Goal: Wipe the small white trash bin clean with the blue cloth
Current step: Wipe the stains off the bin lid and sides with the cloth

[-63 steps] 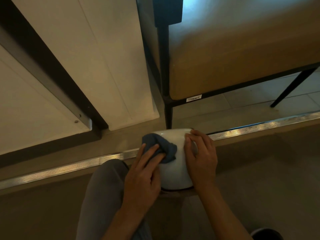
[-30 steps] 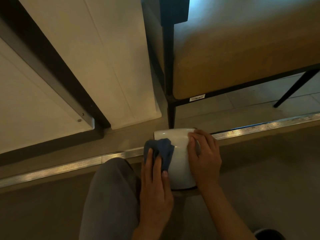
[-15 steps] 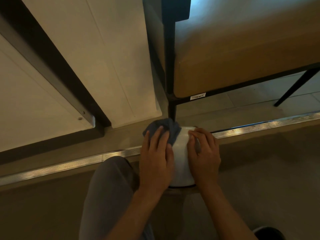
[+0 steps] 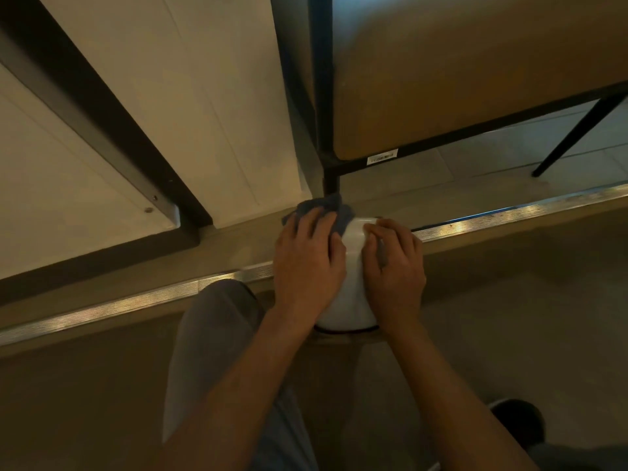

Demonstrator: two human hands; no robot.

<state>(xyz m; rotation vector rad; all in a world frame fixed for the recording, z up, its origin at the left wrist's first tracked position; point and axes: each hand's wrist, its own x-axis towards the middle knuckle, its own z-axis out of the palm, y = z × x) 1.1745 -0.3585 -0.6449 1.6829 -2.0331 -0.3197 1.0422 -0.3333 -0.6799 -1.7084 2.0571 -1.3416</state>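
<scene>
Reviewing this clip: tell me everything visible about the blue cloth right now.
The blue cloth is a dull blue-grey, soft-looking fabric, bunched and crumpled rather than spread flat. It lies against the far upper left side of the small white trash bin, near the bin's far rim. The left hand presses it there with fingers laid over it, hiding most of it; only the far edge shows.
</scene>
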